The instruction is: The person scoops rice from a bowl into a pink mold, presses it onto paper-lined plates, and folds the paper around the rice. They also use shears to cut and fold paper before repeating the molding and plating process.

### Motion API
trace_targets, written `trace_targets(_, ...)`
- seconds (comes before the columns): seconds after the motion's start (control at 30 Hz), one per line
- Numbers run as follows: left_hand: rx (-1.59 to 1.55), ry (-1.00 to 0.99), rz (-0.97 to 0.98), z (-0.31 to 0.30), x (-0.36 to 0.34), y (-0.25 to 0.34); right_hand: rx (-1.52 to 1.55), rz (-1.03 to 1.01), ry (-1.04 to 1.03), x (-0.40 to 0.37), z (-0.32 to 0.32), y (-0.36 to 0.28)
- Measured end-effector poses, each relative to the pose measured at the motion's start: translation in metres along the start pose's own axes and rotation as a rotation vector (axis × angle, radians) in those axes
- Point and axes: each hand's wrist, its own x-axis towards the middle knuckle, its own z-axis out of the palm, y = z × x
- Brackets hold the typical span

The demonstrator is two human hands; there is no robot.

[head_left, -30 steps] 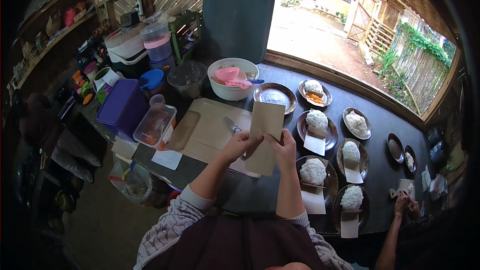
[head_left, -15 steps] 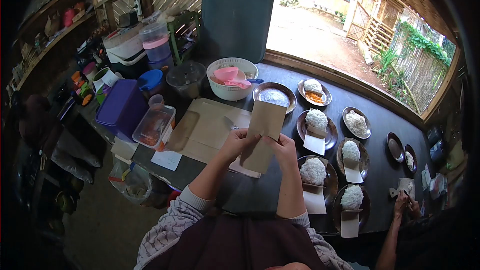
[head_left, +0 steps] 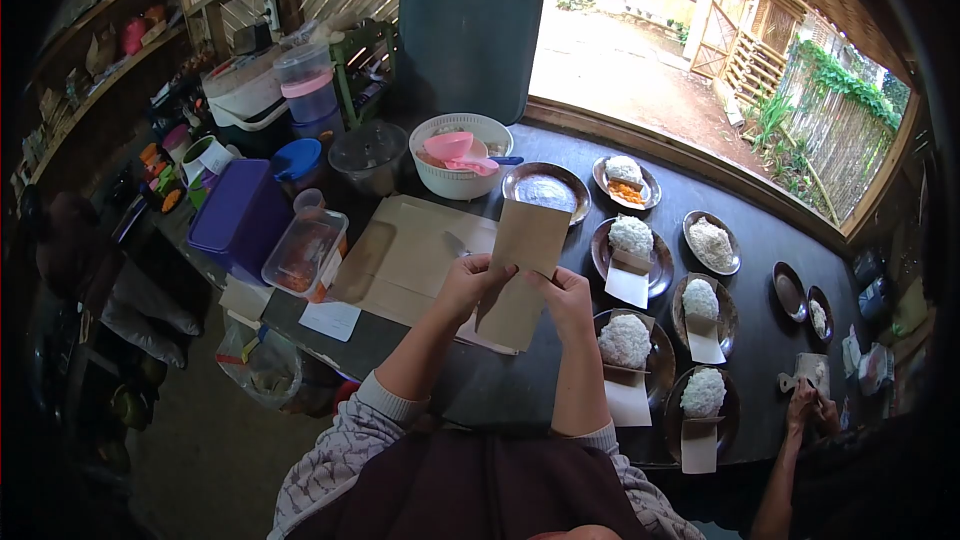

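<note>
Brown paper point(head_left: 530, 230), an oblong piece, is held up between the two hands in front of the chest, above the tabletop point(head_left: 490, 385). The left hand point(head_left: 466, 288) grasps its left edge and the right hand point(head_left: 566, 302) its right edge, the fingers of each closed on it with both thumbs on the near face. One part of the piece rises above the thumbs, the other hangs below them. To the left, larger brown sheets point(head_left: 405, 275) lie flat, with a metal utensil point(head_left: 456, 244) on them, partly hidden by the left hand. Just beyond the held piece stands a dark-rimmed plate point(head_left: 512, 180) with something pale in it, beside a white basket point(head_left: 450, 183) carrying a pink scoop point(head_left: 445, 147). A clear box point(head_left: 305, 255) of reddish-orange food sits near a purple container point(head_left: 232, 220). On the right, four dark plates each hold a white mound point(head_left: 625, 340) resembling rice, with a folded paper piece point(head_left: 627, 405) against its near side. Further right, at the tabletop's edge, another person's hands point(head_left: 805, 405) are at a small board point(head_left: 806, 372), their exact grip too small to tell
</note>
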Motion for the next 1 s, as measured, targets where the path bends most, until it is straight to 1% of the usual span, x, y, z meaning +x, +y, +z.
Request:
trace_targets(0.07, -0.023, -0.006, 0.002, -0.003, 0.001, -0.001, 0.02, 0.03, -0.012, 0.0, -0.002, 0.0)
trace_targets(0.13, -0.045, -0.01, 0.004, -0.002, 0.0, 0.002, -0.021, 0.066, -0.052, 0.001, -0.004, 0.002)
trace_targets(0.2, 0.013, -0.027, 0.041, 0.0, -0.003, 0.007, -0.033, 0.074, -0.062, 0.002, -0.006, 0.003)
trace_targets(0.27, 0.039, -0.032, 0.032, -0.004, -0.001, 0.002, -0.046, 0.081, -0.072, 0.001, -0.006, 0.003)
trace_targets(0.33, 0.065, -0.039, 0.023, -0.002, -0.001, 0.003, -0.011, 0.043, -0.105, 0.0, -0.005, 0.003)
trace_targets(0.4, 0.08, -0.04, 0.085, 0.002, -0.003, 0.005, -0.003, 0.037, -0.111, -0.001, -0.003, 0.001)
trace_targets(0.47, 0.112, -0.047, 0.063, 0.001, -0.004, 0.007, 0.006, 0.031, -0.118, -0.001, -0.003, 0.0)
trace_targets(0.53, 0.145, -0.052, 0.041, -0.001, -0.005, 0.007, 0.023, 0.072, -0.12, -0.001, -0.002, 0.0)
trace_targets(0.6, 0.151, -0.091, 0.07, -0.002, -0.005, 0.008, 0.058, 0.071, -0.124, -0.003, 0.001, -0.004)
trace_targets(0.77, 0.143, -0.097, 0.104, 0.002, -0.005, 0.008, 0.105, 0.096, -0.148, -0.003, 0.001, -0.005)
trace_targets(0.83, 0.154, -0.104, 0.114, 0.0, -0.004, 0.007, 0.044, 0.077, -0.152, -0.004, 0.002, -0.007)
trace_targets(0.9, 0.164, -0.133, 0.058, -0.003, -0.004, 0.009, 0.009, 0.067, -0.152, -0.003, 0.0, -0.002)
trace_targets(1.0, 0.184, -0.14, 0.025, -0.005, -0.004, 0.009, -0.083, 0.037, -0.139, -0.002, -0.001, 0.004)
